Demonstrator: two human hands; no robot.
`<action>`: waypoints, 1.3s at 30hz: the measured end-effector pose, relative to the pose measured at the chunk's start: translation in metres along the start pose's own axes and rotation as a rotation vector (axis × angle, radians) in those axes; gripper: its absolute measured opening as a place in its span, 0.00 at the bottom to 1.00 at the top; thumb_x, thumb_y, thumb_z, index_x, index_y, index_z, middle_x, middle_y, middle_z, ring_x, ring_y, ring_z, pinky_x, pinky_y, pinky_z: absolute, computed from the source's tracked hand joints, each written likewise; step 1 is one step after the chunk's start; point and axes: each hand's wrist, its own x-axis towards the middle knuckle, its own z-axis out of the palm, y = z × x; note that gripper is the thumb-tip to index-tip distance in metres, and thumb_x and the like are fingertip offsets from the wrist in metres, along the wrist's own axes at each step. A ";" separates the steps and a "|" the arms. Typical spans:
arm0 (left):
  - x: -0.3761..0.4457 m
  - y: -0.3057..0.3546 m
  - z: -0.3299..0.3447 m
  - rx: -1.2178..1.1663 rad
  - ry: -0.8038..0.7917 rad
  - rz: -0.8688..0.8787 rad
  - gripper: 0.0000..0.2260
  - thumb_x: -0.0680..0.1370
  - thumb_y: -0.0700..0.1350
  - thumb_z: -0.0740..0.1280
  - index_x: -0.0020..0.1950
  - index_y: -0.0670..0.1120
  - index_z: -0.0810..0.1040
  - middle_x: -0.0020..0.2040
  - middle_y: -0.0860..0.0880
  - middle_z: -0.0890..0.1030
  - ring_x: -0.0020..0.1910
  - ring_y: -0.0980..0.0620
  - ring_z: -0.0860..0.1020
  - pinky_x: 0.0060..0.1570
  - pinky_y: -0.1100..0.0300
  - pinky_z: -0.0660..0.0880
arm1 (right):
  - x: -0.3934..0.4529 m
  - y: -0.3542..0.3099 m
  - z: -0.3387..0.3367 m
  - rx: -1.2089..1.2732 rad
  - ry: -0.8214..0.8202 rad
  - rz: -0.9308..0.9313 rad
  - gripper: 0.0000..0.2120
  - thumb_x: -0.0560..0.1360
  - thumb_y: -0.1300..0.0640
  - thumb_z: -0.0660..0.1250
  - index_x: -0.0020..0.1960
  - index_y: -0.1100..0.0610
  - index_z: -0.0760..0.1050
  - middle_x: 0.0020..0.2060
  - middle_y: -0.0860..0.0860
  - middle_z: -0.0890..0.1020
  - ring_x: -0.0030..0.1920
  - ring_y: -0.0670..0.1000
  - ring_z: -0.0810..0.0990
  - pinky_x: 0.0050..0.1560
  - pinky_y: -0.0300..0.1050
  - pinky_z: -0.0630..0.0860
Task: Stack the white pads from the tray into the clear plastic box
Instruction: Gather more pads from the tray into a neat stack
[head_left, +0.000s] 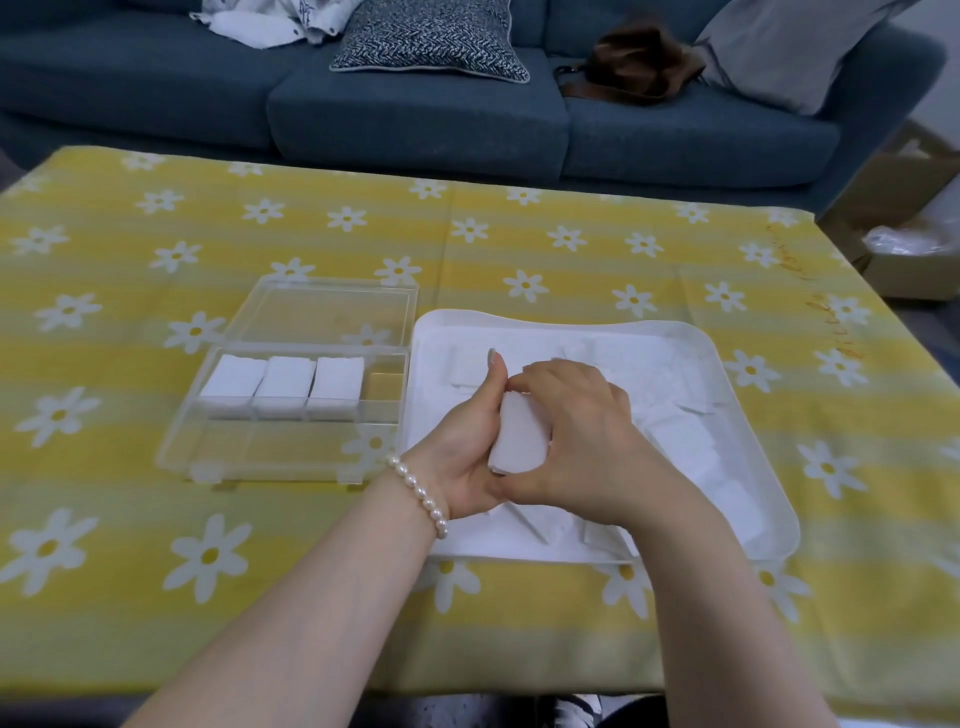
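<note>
Soft, even indoor light with faint shadows; white tray (737, 415) slightly overexposed, frame edges bowed and blurred.

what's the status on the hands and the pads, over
Both hands, left and right, grip one pad stack over the tray. Three stacks sit in the clear box. Nothing blocks the path.

Three pad stacks (283, 387) are counted in the box (291, 457), left of centre. One further stack (519, 439) is held between two hands, left (470, 452) and right (576, 441). One tray (727, 395) is seen at centre right; its loose pads (680, 441) cannot be counted. Two cushions (431, 39) are seen along the top.
</note>
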 end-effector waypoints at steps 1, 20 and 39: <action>0.000 0.000 0.000 0.005 0.006 0.002 0.32 0.75 0.68 0.49 0.55 0.46 0.81 0.50 0.45 0.83 0.48 0.49 0.82 0.45 0.59 0.79 | 0.000 0.000 0.001 0.003 0.009 0.000 0.37 0.57 0.41 0.74 0.64 0.45 0.68 0.54 0.40 0.68 0.62 0.44 0.61 0.55 0.40 0.53; 0.000 0.000 0.001 0.085 -0.002 0.004 0.33 0.74 0.69 0.51 0.60 0.45 0.78 0.49 0.45 0.80 0.47 0.47 0.78 0.45 0.58 0.74 | 0.000 0.004 0.000 0.007 -0.051 0.036 0.36 0.61 0.44 0.73 0.66 0.45 0.66 0.58 0.41 0.69 0.65 0.45 0.60 0.58 0.41 0.53; -0.030 0.045 -0.031 -0.483 0.220 0.204 0.26 0.79 0.64 0.51 0.44 0.43 0.74 0.33 0.42 0.76 0.26 0.49 0.76 0.30 0.58 0.78 | 0.001 0.051 -0.002 0.158 -0.174 0.503 0.04 0.66 0.59 0.74 0.37 0.55 0.79 0.31 0.48 0.79 0.37 0.49 0.78 0.31 0.37 0.69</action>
